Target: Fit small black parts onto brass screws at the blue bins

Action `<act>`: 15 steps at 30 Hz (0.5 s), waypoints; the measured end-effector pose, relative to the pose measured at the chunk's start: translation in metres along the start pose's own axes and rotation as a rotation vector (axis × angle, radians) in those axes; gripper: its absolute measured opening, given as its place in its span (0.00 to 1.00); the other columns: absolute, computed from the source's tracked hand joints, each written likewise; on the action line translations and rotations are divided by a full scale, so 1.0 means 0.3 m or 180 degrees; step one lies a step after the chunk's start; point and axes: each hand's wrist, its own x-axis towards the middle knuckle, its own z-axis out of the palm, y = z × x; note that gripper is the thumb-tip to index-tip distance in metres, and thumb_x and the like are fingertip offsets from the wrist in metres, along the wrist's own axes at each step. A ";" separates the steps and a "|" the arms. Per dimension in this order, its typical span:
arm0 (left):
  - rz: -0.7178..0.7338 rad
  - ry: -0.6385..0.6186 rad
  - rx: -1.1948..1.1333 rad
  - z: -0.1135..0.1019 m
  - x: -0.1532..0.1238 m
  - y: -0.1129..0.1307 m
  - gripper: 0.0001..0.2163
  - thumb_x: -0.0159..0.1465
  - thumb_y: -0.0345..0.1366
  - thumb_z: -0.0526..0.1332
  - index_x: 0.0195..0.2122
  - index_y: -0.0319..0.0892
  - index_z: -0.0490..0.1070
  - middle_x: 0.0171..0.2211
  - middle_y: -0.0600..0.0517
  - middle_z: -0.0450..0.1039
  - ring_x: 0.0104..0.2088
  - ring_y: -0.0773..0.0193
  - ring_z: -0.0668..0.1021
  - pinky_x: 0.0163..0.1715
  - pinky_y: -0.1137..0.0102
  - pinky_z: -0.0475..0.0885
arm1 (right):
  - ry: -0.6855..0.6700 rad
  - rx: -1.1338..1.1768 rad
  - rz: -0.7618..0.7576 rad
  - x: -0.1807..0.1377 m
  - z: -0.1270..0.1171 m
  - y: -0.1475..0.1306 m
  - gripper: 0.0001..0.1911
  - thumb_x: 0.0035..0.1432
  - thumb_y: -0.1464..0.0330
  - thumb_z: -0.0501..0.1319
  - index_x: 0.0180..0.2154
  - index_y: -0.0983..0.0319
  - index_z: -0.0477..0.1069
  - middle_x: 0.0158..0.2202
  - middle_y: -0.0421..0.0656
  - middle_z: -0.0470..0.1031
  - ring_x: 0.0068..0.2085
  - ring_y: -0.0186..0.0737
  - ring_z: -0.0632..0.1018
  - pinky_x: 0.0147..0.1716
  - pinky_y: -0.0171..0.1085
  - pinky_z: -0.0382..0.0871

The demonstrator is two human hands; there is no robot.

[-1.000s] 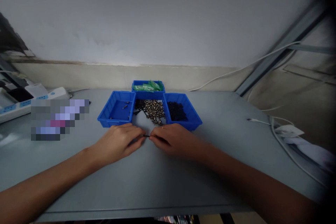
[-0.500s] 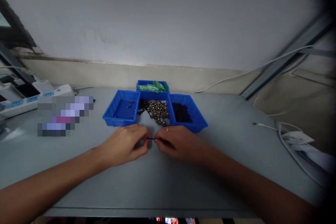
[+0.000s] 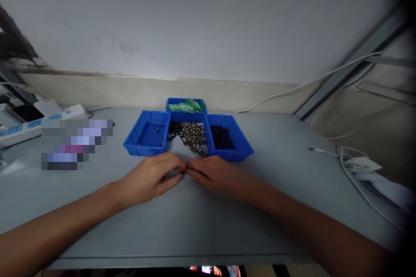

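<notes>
My left hand [image 3: 152,178] and my right hand [image 3: 211,173] rest on the grey table [image 3: 182,225], fingertips pinched and touching each other over a tiny dark part [image 3: 183,172] that is mostly hidden. Just beyond the fingers lies a loose pile of brass-coloured screws [image 3: 192,135] with some black ones. The pile sits between a blue tray [image 3: 147,139] holding a few screws on the left and a blue tray of black parts [image 3: 227,142] on the right. A third blue tray with green pieces [image 3: 186,107] stands behind them.
A white power strip [image 3: 35,123] lies at the far left next to a blurred-out object [image 3: 74,143]. White cables and a small plug [image 3: 359,165] run along the right edge. A wall rises behind the table, whose front edge is close to me.
The thin dark part seen spanning between my two pinches half a second ago is now almost hidden, as my fingertips have come together. The view shifted slightly.
</notes>
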 end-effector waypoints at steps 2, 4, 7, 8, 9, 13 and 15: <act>-0.0007 0.0044 0.0011 -0.001 0.000 0.000 0.04 0.60 0.30 0.53 0.35 0.41 0.63 0.34 0.53 0.67 0.35 0.67 0.71 0.34 0.73 0.67 | 0.0062 -0.0051 0.0017 -0.001 0.001 0.004 0.11 0.60 0.68 0.48 0.31 0.63 0.65 0.25 0.40 0.70 0.27 0.33 0.71 0.25 0.31 0.59; -0.0052 0.0073 0.0141 0.001 0.001 -0.001 0.03 0.59 0.30 0.53 0.34 0.41 0.62 0.33 0.53 0.67 0.33 0.67 0.71 0.31 0.73 0.67 | 0.0145 -0.0068 0.0055 -0.003 0.002 0.006 0.09 0.59 0.67 0.49 0.31 0.62 0.65 0.25 0.40 0.70 0.27 0.33 0.71 0.25 0.31 0.58; -0.0092 0.0063 0.0454 0.005 0.001 -0.009 0.02 0.60 0.32 0.53 0.32 0.40 0.63 0.28 0.53 0.67 0.29 0.67 0.71 0.27 0.73 0.66 | 0.0203 0.0024 0.0059 -0.007 0.000 0.002 0.09 0.59 0.66 0.50 0.33 0.62 0.65 0.25 0.39 0.70 0.27 0.32 0.71 0.25 0.31 0.58; -0.0054 0.0059 0.0536 0.007 0.001 -0.012 0.04 0.61 0.33 0.53 0.32 0.40 0.63 0.28 0.53 0.67 0.29 0.67 0.71 0.26 0.73 0.65 | 0.0205 0.0049 0.0046 -0.007 0.000 0.001 0.10 0.59 0.65 0.50 0.34 0.62 0.65 0.25 0.39 0.70 0.26 0.32 0.71 0.24 0.31 0.58; 0.0005 0.0045 0.0593 0.008 0.002 -0.015 0.05 0.61 0.34 0.52 0.32 0.40 0.64 0.28 0.53 0.67 0.29 0.67 0.71 0.27 0.73 0.65 | 0.0205 0.0049 0.0040 -0.007 -0.001 -0.001 0.10 0.59 0.64 0.50 0.34 0.62 0.65 0.24 0.39 0.70 0.26 0.32 0.71 0.24 0.31 0.57; 0.0251 -0.0043 0.0683 0.010 0.001 -0.017 0.07 0.64 0.35 0.49 0.34 0.40 0.65 0.28 0.53 0.67 0.30 0.67 0.71 0.29 0.73 0.65 | 0.0116 -0.0096 0.0094 0.000 0.000 0.000 0.10 0.59 0.65 0.50 0.31 0.63 0.65 0.24 0.39 0.69 0.25 0.32 0.71 0.23 0.31 0.56; 0.0180 -0.0078 0.0718 0.008 0.001 -0.014 0.07 0.64 0.36 0.50 0.34 0.40 0.65 0.29 0.53 0.67 0.31 0.67 0.71 0.30 0.73 0.65 | 0.0101 -0.0124 0.0088 0.002 0.002 0.004 0.09 0.59 0.66 0.50 0.31 0.63 0.65 0.24 0.39 0.70 0.26 0.32 0.71 0.24 0.31 0.57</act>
